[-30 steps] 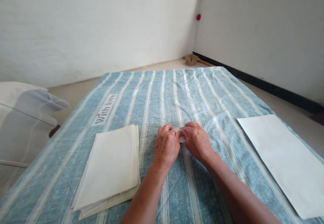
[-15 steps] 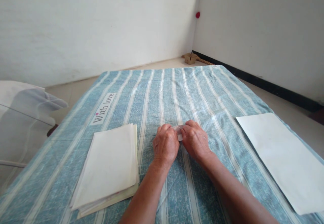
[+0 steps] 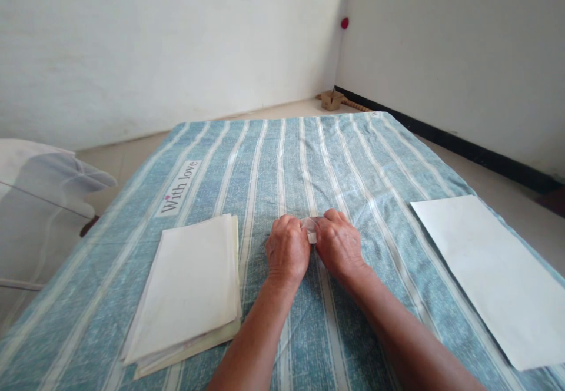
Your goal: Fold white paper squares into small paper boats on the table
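My left hand (image 3: 288, 248) and my right hand (image 3: 338, 242) are side by side over the middle of the striped cloth (image 3: 265, 173), both with fingers closed. Between them they grip a small translucent whitish piece (image 3: 311, 231). It looks like clear plastic or tape, but most of it is hidden by my fingers, so its exact kind does not show. To the left of my left hand lies a stack of papers (image 3: 189, 279), white on top with yellowish edges below. A large white sheet (image 3: 489, 273) lies flat to the right.
The blue-and-white cloth covers a table and carries a printed "With love" label (image 3: 180, 188). White netting or sheer fabric (image 3: 48, 202) hangs off to the left. A small cardboard box (image 3: 332, 100) sits on the floor by the far corner of the walls.
The hands stay nearly in place, still gripping the small piece. Slightly more of it shows between the fingers now. The whole view has shifted a little.
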A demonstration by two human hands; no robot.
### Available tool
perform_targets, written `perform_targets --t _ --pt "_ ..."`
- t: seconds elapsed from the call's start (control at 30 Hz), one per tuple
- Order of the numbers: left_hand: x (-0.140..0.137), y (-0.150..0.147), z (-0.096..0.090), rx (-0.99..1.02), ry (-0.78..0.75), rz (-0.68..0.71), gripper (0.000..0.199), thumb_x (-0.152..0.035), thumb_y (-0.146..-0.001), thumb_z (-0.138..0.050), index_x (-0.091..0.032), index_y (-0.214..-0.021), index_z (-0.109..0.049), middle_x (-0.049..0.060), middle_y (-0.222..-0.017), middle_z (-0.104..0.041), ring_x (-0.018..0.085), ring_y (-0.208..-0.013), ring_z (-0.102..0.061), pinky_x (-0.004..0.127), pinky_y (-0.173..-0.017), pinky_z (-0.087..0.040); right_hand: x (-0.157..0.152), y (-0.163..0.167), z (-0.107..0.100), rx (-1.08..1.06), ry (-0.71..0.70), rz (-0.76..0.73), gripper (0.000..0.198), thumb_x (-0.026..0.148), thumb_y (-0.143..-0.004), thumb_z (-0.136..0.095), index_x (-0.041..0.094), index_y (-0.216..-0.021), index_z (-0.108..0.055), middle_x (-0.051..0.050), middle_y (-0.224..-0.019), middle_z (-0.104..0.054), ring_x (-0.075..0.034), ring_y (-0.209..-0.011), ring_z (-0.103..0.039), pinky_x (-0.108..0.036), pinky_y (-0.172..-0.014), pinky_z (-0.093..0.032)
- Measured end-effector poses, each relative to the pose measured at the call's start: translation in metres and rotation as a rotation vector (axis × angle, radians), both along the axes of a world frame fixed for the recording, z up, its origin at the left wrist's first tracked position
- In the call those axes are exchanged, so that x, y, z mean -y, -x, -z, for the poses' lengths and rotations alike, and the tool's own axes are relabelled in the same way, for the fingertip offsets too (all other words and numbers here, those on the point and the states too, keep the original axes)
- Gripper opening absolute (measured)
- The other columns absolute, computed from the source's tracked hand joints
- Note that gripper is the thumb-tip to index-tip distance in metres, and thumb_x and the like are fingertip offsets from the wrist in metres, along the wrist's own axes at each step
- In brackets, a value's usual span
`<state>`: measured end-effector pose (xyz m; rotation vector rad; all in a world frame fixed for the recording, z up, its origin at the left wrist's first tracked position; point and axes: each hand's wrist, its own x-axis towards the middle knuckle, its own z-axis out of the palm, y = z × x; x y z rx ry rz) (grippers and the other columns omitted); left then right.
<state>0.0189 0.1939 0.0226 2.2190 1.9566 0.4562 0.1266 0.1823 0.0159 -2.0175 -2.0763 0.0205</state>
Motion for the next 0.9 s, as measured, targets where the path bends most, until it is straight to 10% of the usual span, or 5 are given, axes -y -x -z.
perform_targets --t 0.9 --pt "-0.002 0.010 -0.003 0.358 0.087 -0.041 0.012 -0.012 -0.078 -0.058 -0.021 -0.085 -0.060 -0.001 -0.075 -0.068 0.016 -0.068 -0.063 0.024 -0.065 -0.043 -0.009 -0.024 -0.016 -0.460 0.066 0.033 0.018 0.015 -0.082 -0.057 0.020 -0.089 -0.073 -0.005 -0.089 -0.070 -0.018 -0.079 -0.062 -0.026 -0.070 -0.041"
